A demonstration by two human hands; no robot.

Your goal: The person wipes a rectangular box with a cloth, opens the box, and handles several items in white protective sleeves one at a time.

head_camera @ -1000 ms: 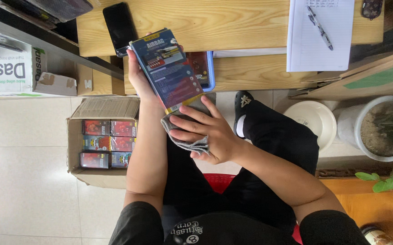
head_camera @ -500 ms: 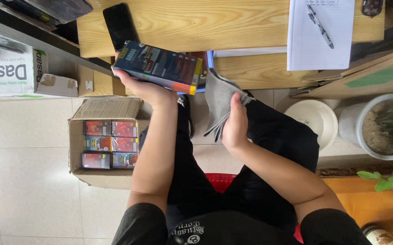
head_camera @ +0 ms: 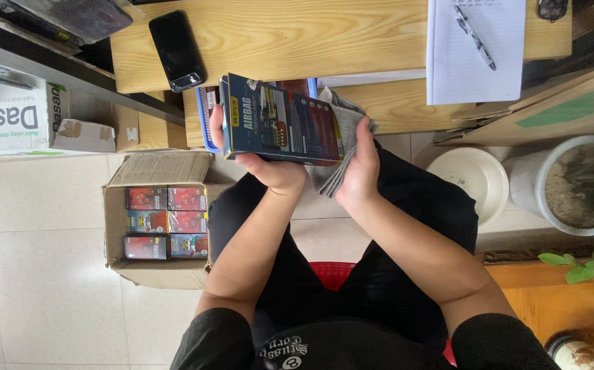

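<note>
Head view shows you seated, looking down at your lap, with both hands raised in front of the wooden bench (head_camera: 352, 34). Your left hand (head_camera: 269, 168) holds a dark blue product box (head_camera: 283, 122) from below, fingers curled around its left end and lower edge, so the hand is closed on the box. The long axis of the box runs left to right, a little tilted down toward your right side, and its printed face is turned to you. Your right hand (head_camera: 360, 164) is at the right end of the box and presses a grey cloth (head_camera: 335, 154) against it; the fingers are wrapped in the cloth, so this hand grips the cloth and not the box itself. Both hands are at the box, the left one carrying it. On the floor to your left stands an open cardboard carton (head_camera: 119, 226) with similar red boxes inside, well apart from the hands. A black phone (head_camera: 177, 49) and a notepad (head_camera: 475, 48) lie on the bench
</note>
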